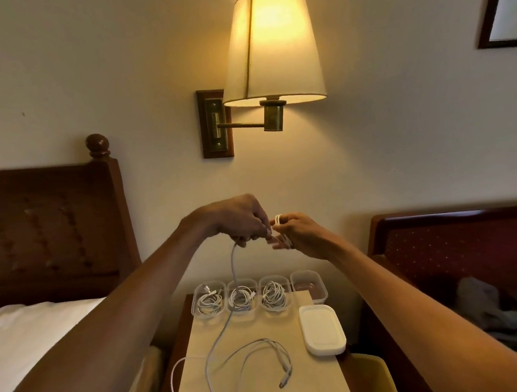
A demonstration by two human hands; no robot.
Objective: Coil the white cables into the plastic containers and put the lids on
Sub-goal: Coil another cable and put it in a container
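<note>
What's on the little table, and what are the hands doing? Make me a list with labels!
Left hand: grips the loose cable
Right hand: holds cable loops wound round its fingers
Cable tail: trails onto the table
Filled containers: first container, second container, third container, each holding a coiled cable
Empty container: right end of the row
Lid stack: in front of the empty container; no lid on yet

1 head-worn wide-angle view: faces wall lamp (269, 48) head-on, bedside table (317, 384) close below, low in frame.
</note>
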